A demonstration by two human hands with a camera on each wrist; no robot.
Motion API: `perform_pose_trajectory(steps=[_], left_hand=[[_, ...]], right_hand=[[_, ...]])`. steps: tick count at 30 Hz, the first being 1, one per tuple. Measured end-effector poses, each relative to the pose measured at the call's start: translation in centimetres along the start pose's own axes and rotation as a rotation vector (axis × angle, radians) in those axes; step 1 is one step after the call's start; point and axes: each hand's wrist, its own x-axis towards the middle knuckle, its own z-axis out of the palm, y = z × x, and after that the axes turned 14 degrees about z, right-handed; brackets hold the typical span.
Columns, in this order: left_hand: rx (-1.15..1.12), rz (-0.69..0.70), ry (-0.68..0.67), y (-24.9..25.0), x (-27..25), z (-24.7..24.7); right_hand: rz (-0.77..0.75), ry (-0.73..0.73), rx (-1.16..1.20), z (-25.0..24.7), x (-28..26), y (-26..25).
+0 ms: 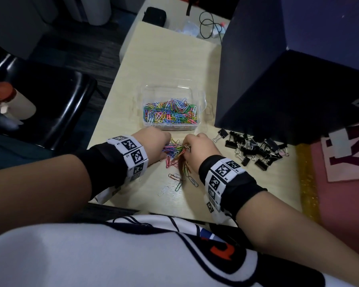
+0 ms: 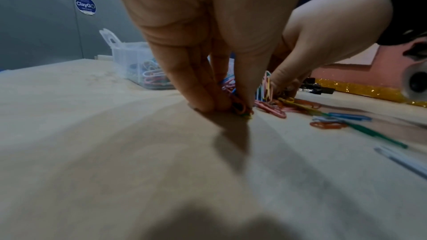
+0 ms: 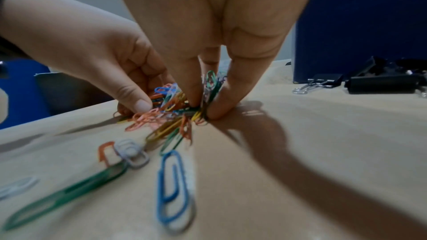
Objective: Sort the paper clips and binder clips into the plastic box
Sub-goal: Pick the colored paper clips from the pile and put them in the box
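Note:
A clear plastic box [image 1: 151, 90] sits mid-table, partly filled with coloured paper clips [image 1: 170, 110]. Just in front of it lies a small heap of loose paper clips [image 1: 175, 153]. My left hand [image 1: 153, 141] pinches clips at the heap's left side [image 2: 238, 105]. My right hand [image 1: 199, 146] pinches a bunch of clips at its right side [image 3: 204, 101]. A few single clips [image 1: 178, 183] lie nearer me. A pile of black binder clips [image 1: 253, 148] lies to the right of my right hand.
A dark blue box [image 1: 278, 79] stands right of the plastic box. A pink board with gold trim [image 1: 307, 179] borders the table's right side. A black chair [image 1: 56, 104] and a bottle [image 1: 10, 102] are on the left. Cables and a black pouch [image 1: 154, 16] lie at the far end.

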Motion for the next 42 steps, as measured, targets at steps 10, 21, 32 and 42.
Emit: perform_pose_trajectory(steps=[10, 21, 32, 42], left_hand=[[-0.108, -0.011, 0.164, -1.0, -0.3, -3.2], [0.024, -0.029, 0.281, -2.9, -0.4, -3.5], [0.198, 0.130, 0.091, -2.3, -1.0, -2.7], [0.124, 0.141, 0.367, -1.7, -1.1, -1.7]], right_hand=[[0.056, 0.034, 0.019, -2.0, 0.6, -0.1], [0.078, 0.025, 0.096, -2.4, 0.5, -0.1], [-0.033, 0.158, 0.252, -4.1, 1.3, -1.3], [-0.040, 0.228, 0.123, -4.0, 2.4, -2.1]])
